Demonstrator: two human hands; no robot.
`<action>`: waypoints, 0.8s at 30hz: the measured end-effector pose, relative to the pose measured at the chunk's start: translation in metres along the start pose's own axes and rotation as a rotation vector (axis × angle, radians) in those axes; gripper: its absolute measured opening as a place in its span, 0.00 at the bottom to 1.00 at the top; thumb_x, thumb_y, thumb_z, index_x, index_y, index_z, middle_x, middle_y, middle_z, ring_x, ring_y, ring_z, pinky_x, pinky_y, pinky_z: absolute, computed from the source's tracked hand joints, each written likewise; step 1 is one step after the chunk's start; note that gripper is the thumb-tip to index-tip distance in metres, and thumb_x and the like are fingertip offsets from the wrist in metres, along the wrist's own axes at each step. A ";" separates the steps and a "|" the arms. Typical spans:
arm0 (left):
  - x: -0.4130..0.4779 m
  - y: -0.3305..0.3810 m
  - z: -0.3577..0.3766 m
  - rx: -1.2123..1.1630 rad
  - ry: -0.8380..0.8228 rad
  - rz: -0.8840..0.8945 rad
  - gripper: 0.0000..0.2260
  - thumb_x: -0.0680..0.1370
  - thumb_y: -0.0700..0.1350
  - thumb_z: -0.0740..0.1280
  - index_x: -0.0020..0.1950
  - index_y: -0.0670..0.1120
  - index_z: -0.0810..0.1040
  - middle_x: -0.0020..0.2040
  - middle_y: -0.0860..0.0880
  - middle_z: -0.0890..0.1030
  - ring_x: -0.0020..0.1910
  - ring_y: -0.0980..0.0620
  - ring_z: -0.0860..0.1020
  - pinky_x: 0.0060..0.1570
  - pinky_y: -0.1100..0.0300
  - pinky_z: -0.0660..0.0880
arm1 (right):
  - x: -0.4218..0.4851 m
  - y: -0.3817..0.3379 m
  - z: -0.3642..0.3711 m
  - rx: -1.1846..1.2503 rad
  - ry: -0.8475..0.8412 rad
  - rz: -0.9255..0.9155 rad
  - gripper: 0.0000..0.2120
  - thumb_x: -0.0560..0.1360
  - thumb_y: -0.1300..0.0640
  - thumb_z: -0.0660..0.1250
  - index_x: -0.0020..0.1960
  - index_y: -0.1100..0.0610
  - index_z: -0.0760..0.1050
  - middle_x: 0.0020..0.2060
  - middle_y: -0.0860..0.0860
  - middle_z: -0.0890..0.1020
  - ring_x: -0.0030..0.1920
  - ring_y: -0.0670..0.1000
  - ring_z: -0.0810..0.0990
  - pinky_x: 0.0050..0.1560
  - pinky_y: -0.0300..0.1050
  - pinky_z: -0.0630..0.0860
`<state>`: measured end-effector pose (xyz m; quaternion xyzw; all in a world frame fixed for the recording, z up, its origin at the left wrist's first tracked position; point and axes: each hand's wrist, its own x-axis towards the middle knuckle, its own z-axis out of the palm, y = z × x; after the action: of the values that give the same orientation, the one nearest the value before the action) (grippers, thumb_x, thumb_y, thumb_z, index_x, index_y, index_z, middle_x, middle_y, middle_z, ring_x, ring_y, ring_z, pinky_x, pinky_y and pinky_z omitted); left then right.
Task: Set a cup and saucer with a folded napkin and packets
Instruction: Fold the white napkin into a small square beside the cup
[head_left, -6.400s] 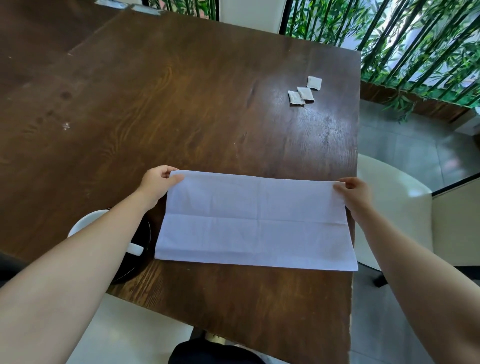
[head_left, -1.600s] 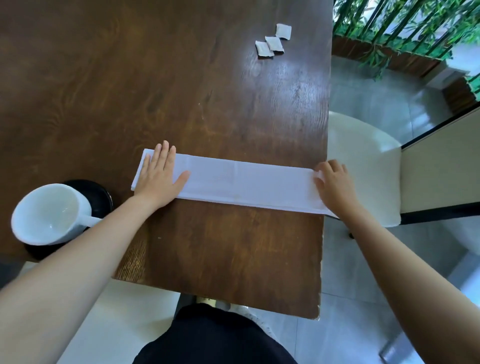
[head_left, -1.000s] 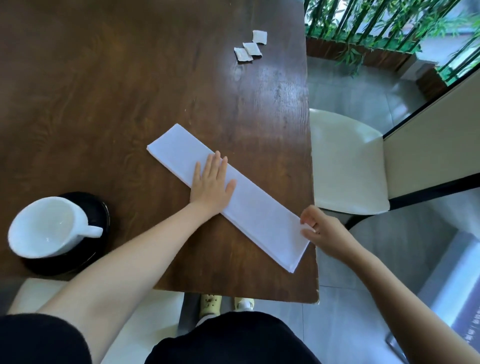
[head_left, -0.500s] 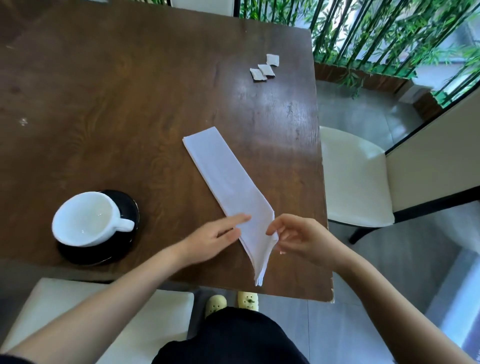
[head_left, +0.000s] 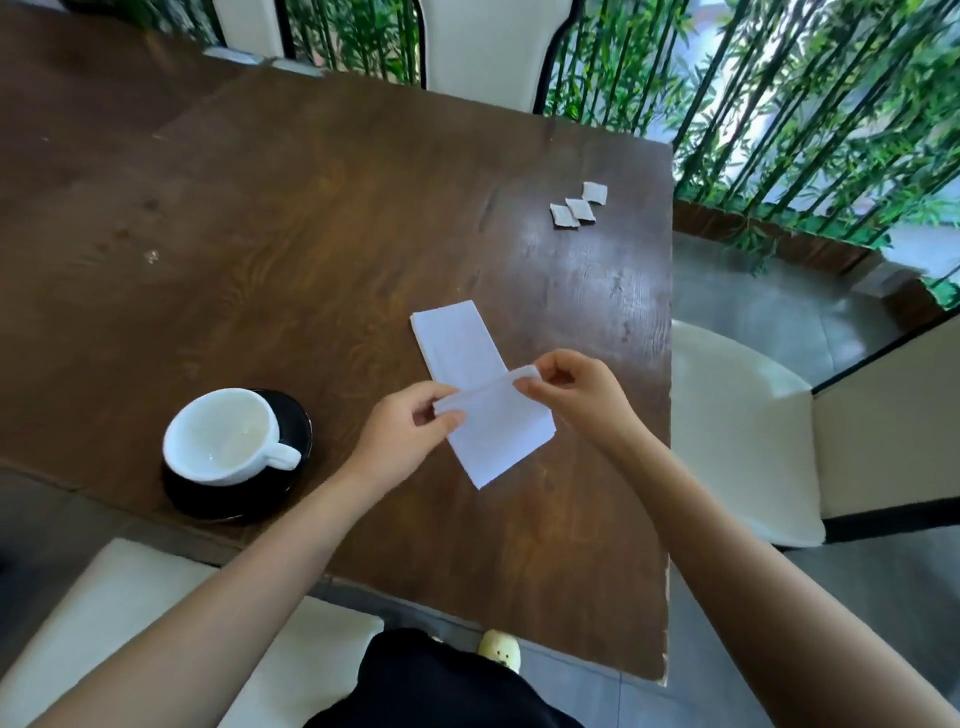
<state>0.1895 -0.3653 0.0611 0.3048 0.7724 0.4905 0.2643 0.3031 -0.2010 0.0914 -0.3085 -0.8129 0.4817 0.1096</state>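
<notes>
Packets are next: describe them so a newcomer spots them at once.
Take the dark wooden table, then its far right corner beside the bamboo. The packets lie there in a short diagonal row of three. They are tiny white squares, far smaller than the long folded napkin nearer the person.

Head-worn wide-angle view, facing forward and down, close over table (head_left: 291, 218)

One cup (head_left: 223, 436), one saucer (head_left: 218, 501), one napkin (head_left: 501, 431), three packets (head_left: 577, 209) — and one table (head_left: 311, 234).
</notes>
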 end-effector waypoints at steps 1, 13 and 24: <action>0.008 0.006 -0.004 -0.003 0.026 -0.012 0.11 0.75 0.44 0.68 0.56 0.46 0.78 0.54 0.50 0.81 0.53 0.52 0.79 0.50 0.59 0.78 | 0.009 -0.002 -0.004 -0.002 -0.008 -0.007 0.08 0.72 0.53 0.70 0.36 0.53 0.74 0.30 0.44 0.73 0.30 0.43 0.70 0.31 0.36 0.68; 0.094 0.038 -0.032 -0.155 0.154 -0.150 0.10 0.77 0.36 0.64 0.57 0.39 0.78 0.49 0.45 0.81 0.42 0.55 0.80 0.35 0.66 0.80 | 0.128 -0.016 -0.010 -0.011 -0.089 -0.056 0.05 0.73 0.57 0.68 0.46 0.58 0.78 0.33 0.49 0.76 0.33 0.49 0.74 0.41 0.44 0.73; 0.176 -0.032 -0.031 -0.180 0.203 -0.424 0.08 0.76 0.35 0.63 0.53 0.41 0.78 0.50 0.43 0.80 0.49 0.47 0.80 0.43 0.55 0.80 | 0.223 0.026 0.050 -0.147 -0.161 0.107 0.11 0.72 0.60 0.66 0.54 0.61 0.79 0.43 0.52 0.79 0.42 0.51 0.77 0.51 0.47 0.78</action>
<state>0.0418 -0.2657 0.0243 0.0604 0.7949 0.5189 0.3085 0.1147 -0.0926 0.0174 -0.3189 -0.8347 0.4490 -0.0049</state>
